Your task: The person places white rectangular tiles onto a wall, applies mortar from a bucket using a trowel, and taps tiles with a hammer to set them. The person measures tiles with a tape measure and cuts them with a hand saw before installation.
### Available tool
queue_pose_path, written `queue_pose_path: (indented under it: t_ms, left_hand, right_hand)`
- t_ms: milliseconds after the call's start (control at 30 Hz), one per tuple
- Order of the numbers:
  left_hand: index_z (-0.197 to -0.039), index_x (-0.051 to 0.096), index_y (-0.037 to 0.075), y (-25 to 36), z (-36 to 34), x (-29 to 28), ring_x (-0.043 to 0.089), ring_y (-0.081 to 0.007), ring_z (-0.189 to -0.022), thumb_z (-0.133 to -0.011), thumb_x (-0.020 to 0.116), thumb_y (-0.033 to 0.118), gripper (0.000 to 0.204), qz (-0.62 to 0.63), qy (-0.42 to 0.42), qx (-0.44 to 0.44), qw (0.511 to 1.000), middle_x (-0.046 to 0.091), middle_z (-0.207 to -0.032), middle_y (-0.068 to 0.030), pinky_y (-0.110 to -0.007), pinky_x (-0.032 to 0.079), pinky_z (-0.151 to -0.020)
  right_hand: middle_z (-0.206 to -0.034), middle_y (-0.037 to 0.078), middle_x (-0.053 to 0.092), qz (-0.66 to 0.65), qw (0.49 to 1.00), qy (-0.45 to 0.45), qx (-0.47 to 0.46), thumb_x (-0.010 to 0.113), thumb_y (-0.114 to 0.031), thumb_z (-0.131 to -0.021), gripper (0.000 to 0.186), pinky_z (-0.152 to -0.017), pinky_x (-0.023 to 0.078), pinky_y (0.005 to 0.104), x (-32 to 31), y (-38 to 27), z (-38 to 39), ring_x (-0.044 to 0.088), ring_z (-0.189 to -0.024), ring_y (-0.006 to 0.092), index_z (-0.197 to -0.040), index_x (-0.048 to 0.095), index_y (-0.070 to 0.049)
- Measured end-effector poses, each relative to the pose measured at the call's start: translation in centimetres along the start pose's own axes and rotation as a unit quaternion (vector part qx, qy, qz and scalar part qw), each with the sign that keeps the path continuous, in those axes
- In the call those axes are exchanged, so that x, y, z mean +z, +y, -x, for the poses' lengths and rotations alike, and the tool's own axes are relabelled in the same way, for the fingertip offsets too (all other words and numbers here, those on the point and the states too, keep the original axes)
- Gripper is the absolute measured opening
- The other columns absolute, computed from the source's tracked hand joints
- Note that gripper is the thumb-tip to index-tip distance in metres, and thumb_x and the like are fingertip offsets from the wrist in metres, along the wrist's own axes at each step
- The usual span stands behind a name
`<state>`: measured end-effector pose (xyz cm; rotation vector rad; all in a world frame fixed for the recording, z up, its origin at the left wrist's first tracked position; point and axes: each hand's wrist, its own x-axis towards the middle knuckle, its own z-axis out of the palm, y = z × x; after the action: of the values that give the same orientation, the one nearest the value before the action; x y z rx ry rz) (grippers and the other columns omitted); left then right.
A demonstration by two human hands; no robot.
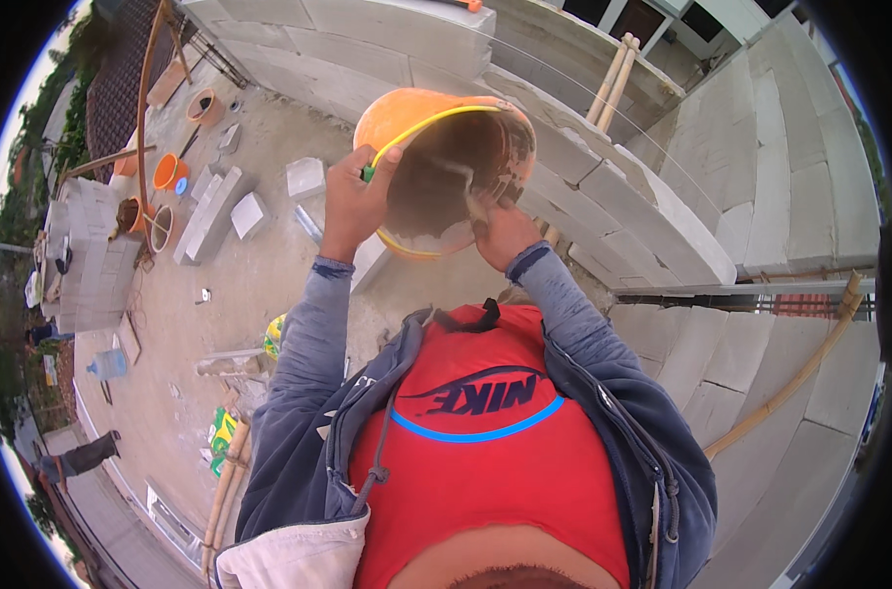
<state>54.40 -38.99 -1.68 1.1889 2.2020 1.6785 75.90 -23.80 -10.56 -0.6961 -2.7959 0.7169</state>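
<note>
An orange bucket [395, 110] is tipped with its mouth toward me, in front of a block wall. Grey mortar [431, 191] coats its inside. My left hand [355, 201] is closed on the left side of the bucket's rim, by the yellow handle with a green end. At the right of the bucket's mouth, my right hand [505, 234] is closed around the grip of a trowel [462, 174]. The trowel's bent metal neck reaches into the bucket; its blade is hard to make out against the mortar.
A low wall of pale blocks [603, 182] runs just beyond the bucket, with a taut string above it. Loose blocks [215, 216] and more orange buckets [170, 172] stand at the left. Bamboo poles [228, 486] lean nearby. Another person [78, 458] is at the far left.
</note>
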Motion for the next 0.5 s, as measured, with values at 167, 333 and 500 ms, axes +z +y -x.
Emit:
queue_pose_path:
  t_ms: [167, 333, 500]
  left_hand:
    - [-0.077, 0.055, 0.0, 1.6, -1.3, -5.9, 0.038, -0.0073, -0.068, -0.105, 0.073, 0.045, 0.056, 0.021, 0.009, -0.014, 1.0, 0.042, -0.066, 0.0039, -0.032, 0.036, -0.057]
    - [-0.076, 0.055, 0.0, 1.9, -0.3, -9.6, 0.038, -0.0079, -0.066, -0.104, 0.074, 0.043, 0.055, -0.027, 0.037, 0.015, 0.999, 0.04, -0.064, 0.0014, -0.033, 0.036, -0.055]
    - [-0.075, 0.055, 0.0, 1.7, 0.0, -9.3, 0.038, -0.0083, -0.066, -0.103, 0.075, 0.042, 0.055, -0.033, 0.084, 0.017, 0.996, 0.039, -0.064, -0.0009, -0.033, 0.036, -0.055]
  right_hand:
    - [-0.128, 0.028, 0.063, 0.088, 0.996, -0.015, -0.009, 0.066, -0.022, -0.096, 0.065, -0.082, 0.063, 0.0559, 0.3, -5.3, -2.6, 0.074, -0.094, 0.0468, -0.158, 0.048, -0.018]
    - [-0.141, 0.029, 0.058, 0.077, 0.996, 0.014, -0.042, 0.065, -0.02, -0.095, 0.069, -0.08, 0.064, 0.0542, -1.9, -8.0, -4.5, 0.076, -0.096, 0.0465, -0.161, 0.044, -0.018]
    - [-0.129, 0.026, 0.063, 0.114, 0.993, 0.0, -0.036, 0.065, -0.023, -0.096, 0.068, -0.076, 0.063, 0.0541, 0.9, -7.7, -4.9, 0.075, -0.091, 0.0443, -0.16, 0.045, -0.02]
